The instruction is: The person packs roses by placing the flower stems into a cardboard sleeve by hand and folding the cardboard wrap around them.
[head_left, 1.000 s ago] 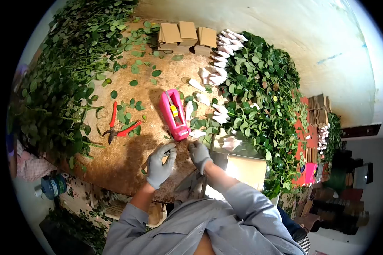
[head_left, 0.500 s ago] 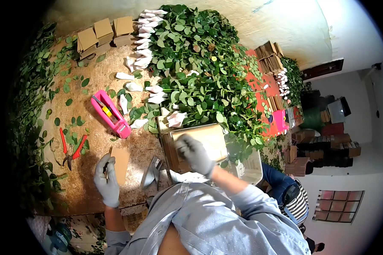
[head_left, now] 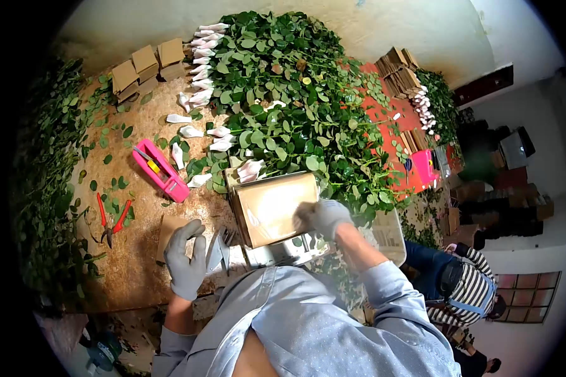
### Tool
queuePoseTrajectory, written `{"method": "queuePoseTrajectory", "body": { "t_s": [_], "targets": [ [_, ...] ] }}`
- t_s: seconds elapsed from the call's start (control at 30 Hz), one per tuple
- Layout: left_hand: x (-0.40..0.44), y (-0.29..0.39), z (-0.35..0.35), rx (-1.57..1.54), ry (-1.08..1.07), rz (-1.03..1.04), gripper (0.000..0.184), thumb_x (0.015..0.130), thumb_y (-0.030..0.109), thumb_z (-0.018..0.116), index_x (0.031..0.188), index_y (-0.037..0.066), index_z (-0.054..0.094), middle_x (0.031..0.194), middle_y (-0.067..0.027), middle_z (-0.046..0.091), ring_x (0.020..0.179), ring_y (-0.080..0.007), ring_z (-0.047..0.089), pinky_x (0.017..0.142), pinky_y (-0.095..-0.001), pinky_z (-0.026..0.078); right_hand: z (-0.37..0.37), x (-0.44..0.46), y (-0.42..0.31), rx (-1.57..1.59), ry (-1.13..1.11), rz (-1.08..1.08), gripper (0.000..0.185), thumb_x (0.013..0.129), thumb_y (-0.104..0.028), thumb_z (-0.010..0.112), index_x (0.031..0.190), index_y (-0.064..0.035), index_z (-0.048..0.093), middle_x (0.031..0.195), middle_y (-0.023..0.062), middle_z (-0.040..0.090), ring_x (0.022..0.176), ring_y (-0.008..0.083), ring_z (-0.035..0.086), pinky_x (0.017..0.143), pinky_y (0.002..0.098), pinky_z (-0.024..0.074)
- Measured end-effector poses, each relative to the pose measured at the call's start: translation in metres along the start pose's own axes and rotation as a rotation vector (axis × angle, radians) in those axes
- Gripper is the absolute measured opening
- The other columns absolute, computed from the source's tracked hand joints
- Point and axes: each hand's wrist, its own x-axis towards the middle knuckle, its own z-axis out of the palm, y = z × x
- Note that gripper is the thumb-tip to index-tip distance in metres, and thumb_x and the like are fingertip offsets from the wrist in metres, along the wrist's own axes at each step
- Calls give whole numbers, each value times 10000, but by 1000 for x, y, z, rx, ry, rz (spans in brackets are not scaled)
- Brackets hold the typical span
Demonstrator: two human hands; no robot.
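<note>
Both hands wear grey gloves. My left hand (head_left: 187, 261) is at the table's front edge, fingers curved, beside a piece of brown cardboard (head_left: 170, 234); whether it grips anything is unclear. My right hand (head_left: 326, 218) is over the right edge of a stack of plastic-covered brown sheets (head_left: 275, 210), its fingertips blurred. Between the hands lies a grey metal tool (head_left: 219, 250). A pink tape dispenser (head_left: 161, 171) stands on the table (head_left: 132, 279), with red-handled pruning shears (head_left: 112, 221) to its left.
Leafy stems (head_left: 277, 69) with white-wrapped heads (head_left: 201, 97) lie behind the stack, and more greenery (head_left: 50, 188) is at the left. Cardboard piles (head_left: 146, 63) stand at the back. A clear bin (head_left: 390, 237) is at the right, near a person in stripes (head_left: 475, 286).
The view has swung to the right. My right hand has left my left hand's side and crossed over the sheet stack to its right edge. The cardboard by my left hand has come into view.
</note>
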Motion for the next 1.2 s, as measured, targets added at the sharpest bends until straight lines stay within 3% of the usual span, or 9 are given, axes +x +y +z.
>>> {"method": "queuePoseTrajectory", "body": {
  "t_s": [0.13,0.2,0.33,0.5,0.67,0.8,0.97,1.07,1.2],
  "targets": [
    [-23,-11,0,17,24,-58,251,929,25,642,1172,-21,683,1035,-143,729,960,-252,710,898,-363,543,4,-1,26,-159,-10,67,458,1013,-455,482,1100,-91,745,1045,183,750,984,347,723,862,438,553],
    [-33,-18,2,25,26,-87,250,930,34,648,1172,-16,684,1031,-143,728,958,-257,707,898,-366,541,8,-9,15,-92,331,122,402,1006,-448,525,1040,-93,710,1028,165,742,976,358,710,858,453,540],
    [-39,-24,11,47,-6,-81,249,933,61,670,1172,-6,685,1031,-136,729,957,-280,699,900,-381,537,25,9,-16,-24,468,-370,196,969,-224,629,1133,-124,663,1011,133,711,906,367,695,771,450,551],
    [-21,-7,16,67,15,12,259,918,88,695,1162,0,688,1012,-152,739,950,-320,700,873,-403,546,16,37,-52,97,467,-577,356,930,-168,624,1285,-145,609,1032,171,668,938,421,677,796,501,553],
    [-10,-11,7,94,92,28,240,889,80,717,1118,9,715,1033,-165,737,967,-342,702,873,-411,546,5,79,-156,261,480,-774,220,974,-135,602,1184,-124,667,1038,170,666,905,416,666,780,507,537],
    [-10,-21,-13,83,127,-12,248,907,68,704,1146,2,708,1027,-158,731,960,-315,703,871,-385,547,45,159,-224,338,312,-685,229,971,-223,642,1070,-27,710,1020,234,709,955,422,680,837,461,542],
    [-17,-49,-33,35,231,-154,214,944,65,683,1143,-10,705,985,-124,729,921,-239,705,847,-338,547,92,209,-275,170,176,-404,418,1001,-428,589,1092,-61,767,1062,238,743,1035,419,682,934,476,538],
    [-16,-61,-37,-25,265,-216,204,974,65,664,1156,-18,702,976,-113,732,897,-171,704,828,-304,550,111,214,-285,133,251,-451,376,1005,-396,601,1086,-67,765,1106,247,708,1099,424,627,964,466,518],
    [-1,-104,-25,-241,347,-300,194,1005,95,647,1151,-17,708,996,-79,743,881,-149,702,804,-288,554,88,134,-258,264,535,-893,195,954,-158,677,1067,0,658,1107,215,598,1019,423,564,923,465,484]
  ]
}}
